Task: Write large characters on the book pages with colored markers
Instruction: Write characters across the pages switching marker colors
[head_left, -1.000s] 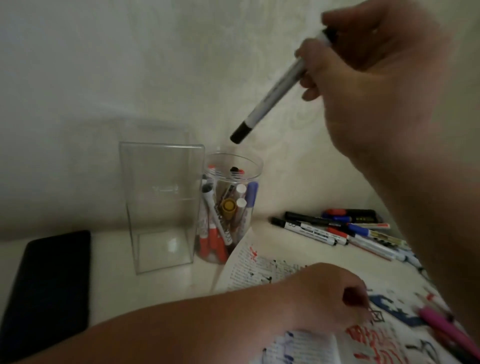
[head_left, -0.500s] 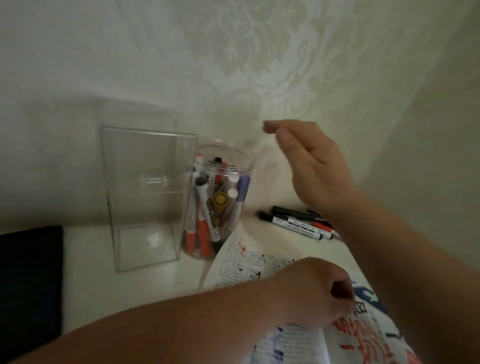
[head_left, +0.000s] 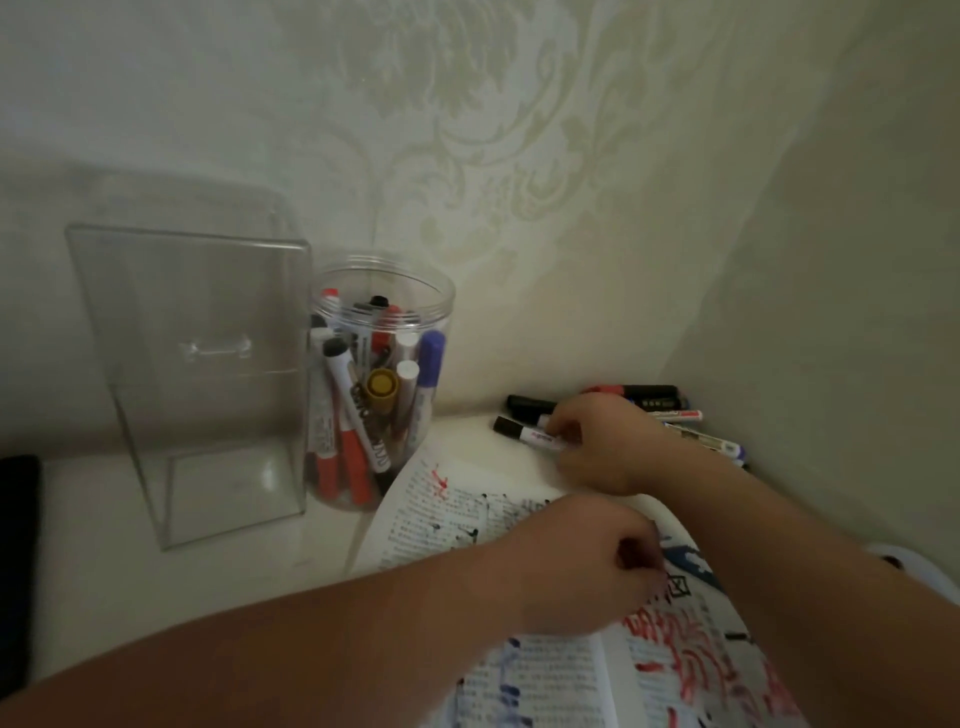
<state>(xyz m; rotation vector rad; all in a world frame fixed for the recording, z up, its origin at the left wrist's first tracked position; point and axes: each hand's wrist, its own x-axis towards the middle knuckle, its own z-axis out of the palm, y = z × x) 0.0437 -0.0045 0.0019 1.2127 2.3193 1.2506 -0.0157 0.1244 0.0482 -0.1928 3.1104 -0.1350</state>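
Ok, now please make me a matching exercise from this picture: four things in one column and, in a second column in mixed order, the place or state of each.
Things
1. clear box
2. round jar
3. open book
4. black-capped marker

Place or state
a. lies under the left hand
b. pinched by the right hand
c. filled with markers
d. stands left of the jar, nothing visible inside

Pairs: 1-d, 2-c, 3-a, 4-b
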